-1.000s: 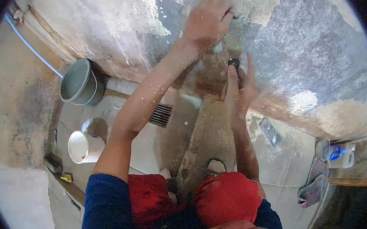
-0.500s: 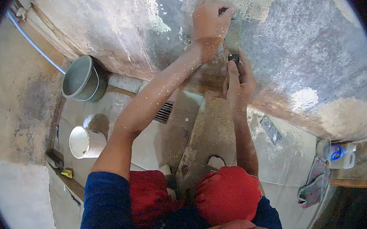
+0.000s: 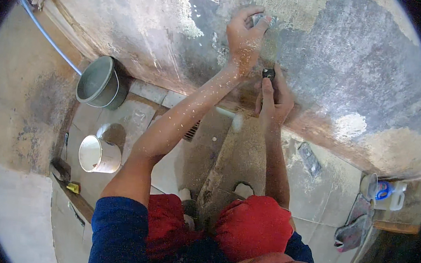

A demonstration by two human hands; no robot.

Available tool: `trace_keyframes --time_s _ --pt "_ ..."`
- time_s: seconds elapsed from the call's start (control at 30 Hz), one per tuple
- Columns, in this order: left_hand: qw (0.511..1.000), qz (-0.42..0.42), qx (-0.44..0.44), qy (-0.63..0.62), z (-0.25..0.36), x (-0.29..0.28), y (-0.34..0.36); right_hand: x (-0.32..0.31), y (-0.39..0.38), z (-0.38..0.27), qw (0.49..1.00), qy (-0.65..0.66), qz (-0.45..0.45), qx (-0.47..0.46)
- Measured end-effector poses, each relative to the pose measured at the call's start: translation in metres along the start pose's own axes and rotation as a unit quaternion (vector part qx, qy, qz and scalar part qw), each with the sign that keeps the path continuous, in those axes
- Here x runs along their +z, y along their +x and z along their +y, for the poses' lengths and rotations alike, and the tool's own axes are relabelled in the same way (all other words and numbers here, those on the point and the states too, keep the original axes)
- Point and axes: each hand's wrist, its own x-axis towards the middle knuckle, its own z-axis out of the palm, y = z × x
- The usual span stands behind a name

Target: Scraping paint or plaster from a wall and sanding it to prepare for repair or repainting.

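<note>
My left hand (image 3: 246,38) is against the flaking wall (image 3: 339,62), fingers curled around a small, shiny, clear-looking piece whose kind I cannot make out. Below it and slightly right, my right hand (image 3: 277,99) grips a tool with a rounded black end (image 3: 268,74), the thumb lying along it. Most of this tool is hidden by the fingers. A dull greyish-green strip shows on the wall between both hands; whether it is a blade or bare wall I cannot tell. Pale flakes dot my left forearm (image 3: 187,110).
A grey bucket (image 3: 94,84) stands at the wall's foot on the left, a white bucket (image 3: 95,153) nearer me. A floor grate (image 3: 192,130) lies under my left forearm. At right are a grey flat block (image 3: 309,158), a rumpled cloth (image 3: 352,231) and a white jug (image 3: 397,196).
My left hand has shifted slightly down and right, its fingers lifting a little apart around the shiny piece. My right hand has dropped slightly with the black-ended tool. The view has tilted a little.
</note>
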Motion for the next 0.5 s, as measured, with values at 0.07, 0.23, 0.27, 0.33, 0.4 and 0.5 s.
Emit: trace_keyframes --time_s 0.07,0.23,0.27,0.33,0.4,0.5 --pt "0.965 -0.081 -0.179 -0.171 0.011 0.001 -0.002 -0.003 0.001 -0.001 1.0 -0.002 0.012 -0.001" --pt "0.976 -0.202 -0.008 -0.078 0.019 -0.019 0.002 0.002 0.002 -0.031 0.999 0.009 0.027 0.025" --pt "0.959 -0.21 0.186 -0.047 0.024 -0.021 0.003 -0.001 0.004 -0.038 0.999 -0.03 0.011 0.023" --pt "0.952 -0.215 0.216 0.03 0.039 -0.032 0.022 0.006 0.009 -0.066 0.997 -0.073 -0.01 0.018" --pt "0.94 -0.223 0.239 0.094 0.049 -0.03 0.042 0.016 0.017 -0.107 0.991 -0.121 -0.047 0.026" --pt "0.95 -0.198 0.15 -0.19 0.041 -0.029 0.075 0.046 0.032 -0.144 0.993 -0.074 -0.087 0.035"
